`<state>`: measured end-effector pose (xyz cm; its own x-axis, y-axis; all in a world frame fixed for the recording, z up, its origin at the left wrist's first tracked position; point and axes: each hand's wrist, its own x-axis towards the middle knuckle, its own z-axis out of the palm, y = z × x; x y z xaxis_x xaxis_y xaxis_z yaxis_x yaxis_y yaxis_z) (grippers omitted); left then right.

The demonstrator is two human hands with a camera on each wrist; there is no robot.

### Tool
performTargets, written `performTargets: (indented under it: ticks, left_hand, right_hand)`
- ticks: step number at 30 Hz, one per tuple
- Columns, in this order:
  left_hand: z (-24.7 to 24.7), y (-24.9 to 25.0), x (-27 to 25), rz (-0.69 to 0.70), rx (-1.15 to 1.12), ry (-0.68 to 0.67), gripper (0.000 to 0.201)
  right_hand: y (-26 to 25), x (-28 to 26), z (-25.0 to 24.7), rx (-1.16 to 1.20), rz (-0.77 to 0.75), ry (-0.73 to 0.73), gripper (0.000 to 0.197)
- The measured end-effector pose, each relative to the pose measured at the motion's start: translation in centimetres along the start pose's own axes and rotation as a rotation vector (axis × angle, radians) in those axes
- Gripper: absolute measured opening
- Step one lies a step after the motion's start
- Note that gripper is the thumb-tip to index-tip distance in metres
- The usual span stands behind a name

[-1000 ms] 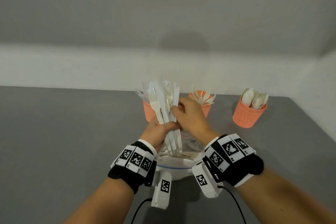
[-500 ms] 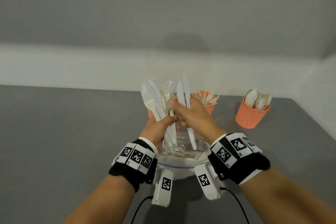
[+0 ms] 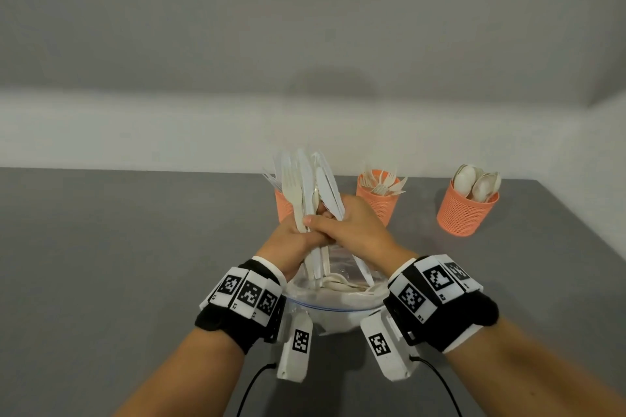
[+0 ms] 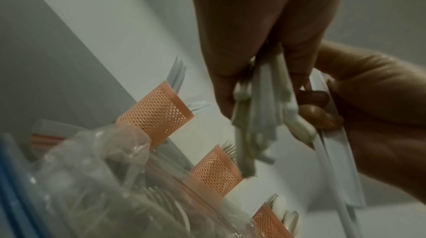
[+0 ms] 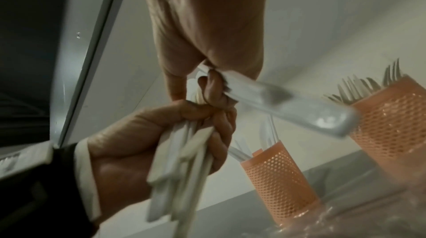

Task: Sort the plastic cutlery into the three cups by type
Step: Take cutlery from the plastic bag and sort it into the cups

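Looks like a bare staging room or test setup, not a lived-in home. Plain grey tabletop (image 3: 101, 264) pushed into a corner of blank grey wall (image 3: 305, 27) with a broad white band (image 3: 135, 132) along its base. Only three orange mesh cups (image 3: 465, 211) of sorted plastic cutlery and a clear plastic bag (image 3: 338, 308), plus marker-tagged wristbands (image 3: 437, 284) with cabled wrist cameras (image 3: 298, 349).

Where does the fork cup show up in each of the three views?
Head: the fork cup stands mid-row on the table, just right of the hands.
Left wrist: low centre, tilted, second of three cups running down to the right.
Right wrist: at the right edge, tines up, partly behind a blurred white handle.
Shared landmark: the knife cup beside it.
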<state>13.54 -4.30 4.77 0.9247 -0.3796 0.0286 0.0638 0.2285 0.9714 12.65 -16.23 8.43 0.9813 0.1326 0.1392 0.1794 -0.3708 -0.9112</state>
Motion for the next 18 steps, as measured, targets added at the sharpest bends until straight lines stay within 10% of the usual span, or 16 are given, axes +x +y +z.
performTargets:
  ticks: [18]
  left_hand:
    - [-0.5, 0.2, -0.1, -0.181, -0.199, -0.021, 0.021]
  right_hand:
    - [0.6, 0.4, 0.0, 0.031, 0.157, -0.049, 0.029]
